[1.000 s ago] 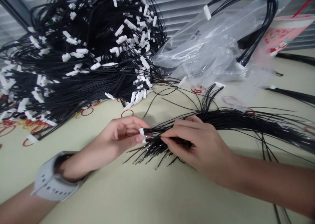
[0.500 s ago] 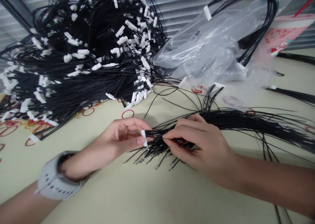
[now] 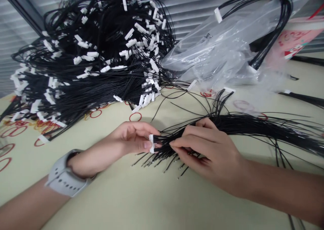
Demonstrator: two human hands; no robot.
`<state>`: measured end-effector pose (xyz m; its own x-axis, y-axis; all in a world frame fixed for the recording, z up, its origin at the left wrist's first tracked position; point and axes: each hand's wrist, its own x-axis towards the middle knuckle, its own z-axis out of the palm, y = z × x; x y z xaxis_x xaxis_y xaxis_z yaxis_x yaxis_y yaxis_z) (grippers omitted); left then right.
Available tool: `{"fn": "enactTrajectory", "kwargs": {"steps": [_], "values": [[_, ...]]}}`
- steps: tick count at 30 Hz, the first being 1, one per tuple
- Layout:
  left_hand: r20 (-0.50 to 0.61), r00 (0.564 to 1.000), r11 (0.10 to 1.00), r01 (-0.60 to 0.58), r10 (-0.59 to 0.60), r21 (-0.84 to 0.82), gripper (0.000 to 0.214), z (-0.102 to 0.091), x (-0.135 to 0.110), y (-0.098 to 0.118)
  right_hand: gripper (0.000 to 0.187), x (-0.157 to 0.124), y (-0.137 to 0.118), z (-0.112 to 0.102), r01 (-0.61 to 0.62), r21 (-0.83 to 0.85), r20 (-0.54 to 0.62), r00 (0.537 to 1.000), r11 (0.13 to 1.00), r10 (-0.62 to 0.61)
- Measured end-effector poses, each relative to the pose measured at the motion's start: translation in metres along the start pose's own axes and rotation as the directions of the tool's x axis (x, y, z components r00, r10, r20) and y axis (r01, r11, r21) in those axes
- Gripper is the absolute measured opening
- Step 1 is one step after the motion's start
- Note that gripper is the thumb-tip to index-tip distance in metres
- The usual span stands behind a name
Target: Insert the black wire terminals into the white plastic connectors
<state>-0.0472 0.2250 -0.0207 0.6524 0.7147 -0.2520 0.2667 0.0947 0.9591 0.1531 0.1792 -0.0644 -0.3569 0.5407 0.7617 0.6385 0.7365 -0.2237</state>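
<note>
My left hand (image 3: 134,139) pinches a small white plastic connector (image 3: 151,144) between thumb and fingers. Black wires run from that connector into a loose bundle (image 3: 255,126) stretching off to the right. My right hand (image 3: 206,152) closes on these wires just beside the connector, with several strands between its fingers. Below the hands, loose wire ends with bare metal tips (image 3: 162,163) fan out over the pale green tabletop (image 3: 141,196). A grey smartwatch (image 3: 65,180) sits on my left wrist.
A large heap of black wires with white connectors (image 3: 88,71) lies at the upper left. A clear plastic bag (image 3: 210,51) holding more wires lies behind the bundle. Red rubber bands (image 3: 135,117) are scattered on the table. A pink printed item (image 3: 298,37) stands at the right, before window blinds.
The view has shifted, so everything sits slightly further right. The white connector has turned more upright in my left hand, and both hands keep their hold.
</note>
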Motion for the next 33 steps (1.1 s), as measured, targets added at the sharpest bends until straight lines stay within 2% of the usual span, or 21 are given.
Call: {"fn": "enactTrajectory", "kwargs": {"steps": [3,8,11,15,19,23,27,30,33], "values": [[0.017,0.999,0.999,0.04,-0.039,-0.01,0.017,0.0,-0.002,0.002,0.008,-0.002,0.0,0.001,0.04,-0.03,0.006,0.999,0.999,-0.04],[-0.03,0.989,0.989,0.141,-0.142,-0.048,0.025,0.0,-0.006,0.005,0.015,-0.006,-0.002,0.001,0.126,-0.07,-0.037,0.991,0.989,-0.129],[-0.025,0.984,0.98,0.171,-0.175,-0.105,0.027,-0.001,-0.008,0.006,0.017,-0.008,-0.002,0.001,0.122,-0.099,-0.059,0.99,0.988,-0.128],[0.0,0.983,0.972,0.182,-0.184,-0.149,0.03,-0.002,-0.008,0.006,0.015,-0.008,-0.003,0.002,0.1,-0.08,-0.057,0.993,0.992,-0.104],[0.029,0.982,0.971,0.187,-0.185,-0.152,0.033,-0.003,-0.008,0.004,0.016,-0.007,-0.003,0.003,0.134,-0.063,-0.066,0.988,0.989,-0.139],[0.098,0.983,0.973,0.169,-0.155,-0.157,0.031,-0.005,-0.007,0.002,0.016,-0.006,-0.005,0.001,0.21,-0.1,-0.05,0.975,0.972,-0.216],[0.146,0.977,0.981,0.17,-0.155,-0.097,0.026,-0.007,-0.006,0.002,0.01,-0.004,-0.008,-0.004,0.352,-0.15,-0.029,0.932,0.924,-0.36],[0.134,0.975,0.981,0.185,-0.176,-0.061,0.026,-0.005,-0.007,0.004,0.008,-0.001,-0.01,-0.007,0.392,-0.18,-0.033,0.914,0.902,-0.404],[0.089,0.975,0.977,0.207,-0.202,-0.053,0.026,-0.002,-0.008,0.008,0.013,0.001,-0.012,-0.007,0.369,-0.208,0.019,0.928,0.906,-0.373]]}}
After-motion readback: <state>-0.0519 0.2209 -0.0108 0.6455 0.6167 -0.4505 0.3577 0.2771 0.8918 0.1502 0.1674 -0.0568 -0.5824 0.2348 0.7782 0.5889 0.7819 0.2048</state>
